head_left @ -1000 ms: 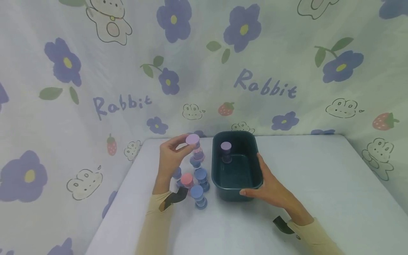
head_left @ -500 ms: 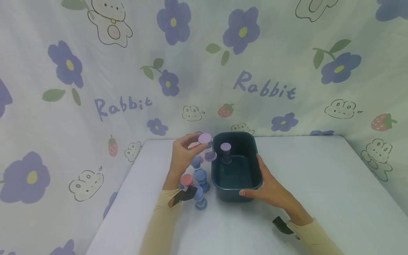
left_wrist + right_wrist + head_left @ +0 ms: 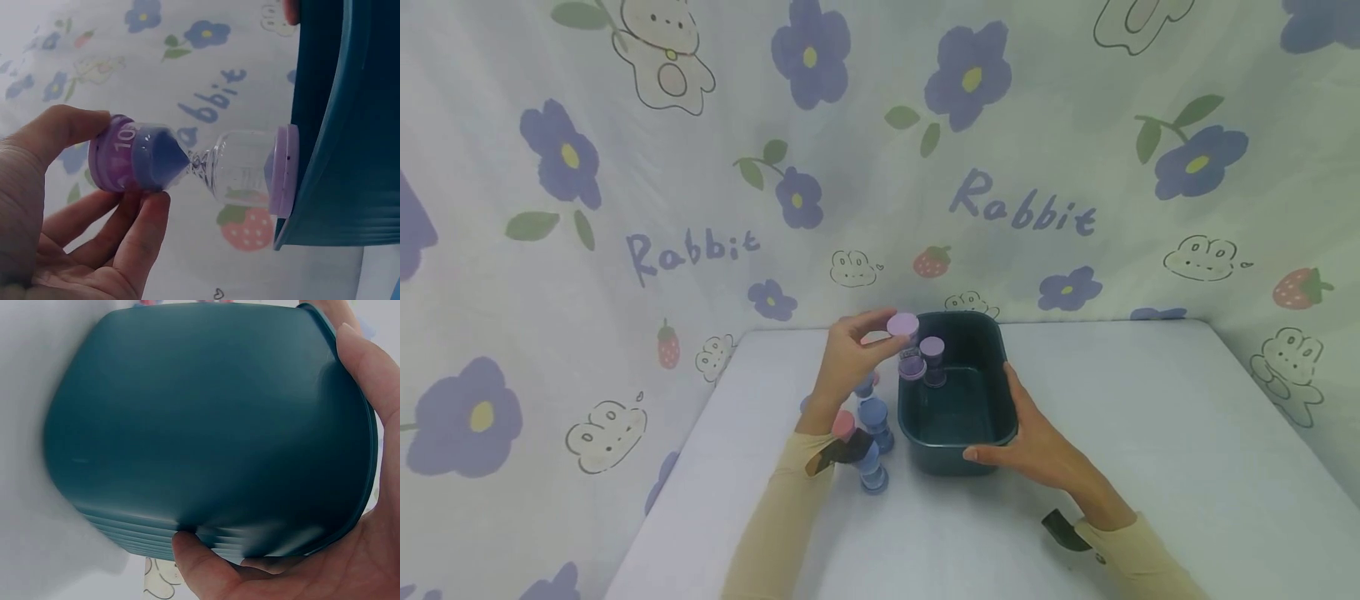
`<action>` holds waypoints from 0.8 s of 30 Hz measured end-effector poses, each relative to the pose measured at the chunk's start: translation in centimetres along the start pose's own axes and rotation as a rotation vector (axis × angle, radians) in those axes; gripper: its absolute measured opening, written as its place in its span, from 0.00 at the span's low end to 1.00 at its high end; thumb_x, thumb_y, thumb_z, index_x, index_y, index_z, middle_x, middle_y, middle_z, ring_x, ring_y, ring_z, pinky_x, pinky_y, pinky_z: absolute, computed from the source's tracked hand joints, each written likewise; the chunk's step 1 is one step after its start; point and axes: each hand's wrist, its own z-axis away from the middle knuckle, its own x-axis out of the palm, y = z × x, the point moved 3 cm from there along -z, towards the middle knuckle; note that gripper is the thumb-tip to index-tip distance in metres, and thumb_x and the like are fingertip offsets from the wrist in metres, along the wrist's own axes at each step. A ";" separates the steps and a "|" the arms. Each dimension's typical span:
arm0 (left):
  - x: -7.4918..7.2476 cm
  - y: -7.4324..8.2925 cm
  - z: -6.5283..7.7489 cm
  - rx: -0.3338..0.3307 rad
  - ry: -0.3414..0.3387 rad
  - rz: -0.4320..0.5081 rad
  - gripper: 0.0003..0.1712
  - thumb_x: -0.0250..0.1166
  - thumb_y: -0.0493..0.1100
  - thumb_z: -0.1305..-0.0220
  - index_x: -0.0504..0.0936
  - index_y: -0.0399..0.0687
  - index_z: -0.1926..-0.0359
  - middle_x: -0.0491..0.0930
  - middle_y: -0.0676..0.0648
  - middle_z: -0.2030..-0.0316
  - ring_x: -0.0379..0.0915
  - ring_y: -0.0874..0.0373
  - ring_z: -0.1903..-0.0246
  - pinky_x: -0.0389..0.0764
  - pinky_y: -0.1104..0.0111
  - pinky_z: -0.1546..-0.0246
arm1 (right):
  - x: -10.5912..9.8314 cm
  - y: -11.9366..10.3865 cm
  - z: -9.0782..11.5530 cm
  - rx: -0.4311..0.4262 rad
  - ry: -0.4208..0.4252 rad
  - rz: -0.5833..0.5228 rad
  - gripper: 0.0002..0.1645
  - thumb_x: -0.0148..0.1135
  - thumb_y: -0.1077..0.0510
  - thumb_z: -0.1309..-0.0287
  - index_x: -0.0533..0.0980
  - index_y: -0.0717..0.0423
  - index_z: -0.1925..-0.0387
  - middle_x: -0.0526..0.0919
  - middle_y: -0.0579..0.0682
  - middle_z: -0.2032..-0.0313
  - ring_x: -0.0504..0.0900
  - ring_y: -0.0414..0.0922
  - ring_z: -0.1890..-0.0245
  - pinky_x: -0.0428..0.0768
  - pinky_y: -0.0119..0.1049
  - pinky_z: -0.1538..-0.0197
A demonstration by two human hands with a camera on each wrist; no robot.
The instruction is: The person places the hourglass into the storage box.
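A purple-capped hourglass [image 3: 195, 164] is hanging from the left hand [image 3: 852, 354] at the bin's left rim; whether it is touching the bin [image 3: 940, 461] cannot be told. Its long axis is running nearly upright, the pinched cap uppermost and the lower end leaning slightly toward the right hand [image 3: 1039, 446]. It is probably handling as light and stiff; its smooth caps may be slippery and its clear bulbs look fragile, so a broad cap, away from the narrow neck, is offering the safest hold. The left hand is pinching the upper cap between thumb and fingertips. The right hand is gripping the bin's near right corner, thumb on the near side, fingers along the right wall. Inside the bin, on the left hand's side, a second purple hourglass [image 3: 933, 350] is standing. Nearer the person than the left hand, blue hourglasses [image 3: 874, 414] and a pink cap [image 3: 844, 423] are showing above the bench [image 3: 1150, 417].
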 end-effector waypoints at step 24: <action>2.9 -2.4 -0.7 -0.072 -0.143 -0.192 0.24 0.79 0.45 0.44 0.88 0.47 0.46 0.87 0.47 0.50 0.84 0.54 0.52 0.89 0.62 0.47 | 0.2 0.3 0.1 -0.018 0.008 -0.005 0.82 0.79 0.32 0.55 0.31 0.43 0.17 0.39 0.58 0.16 0.49 0.68 0.19 0.63 0.75 0.29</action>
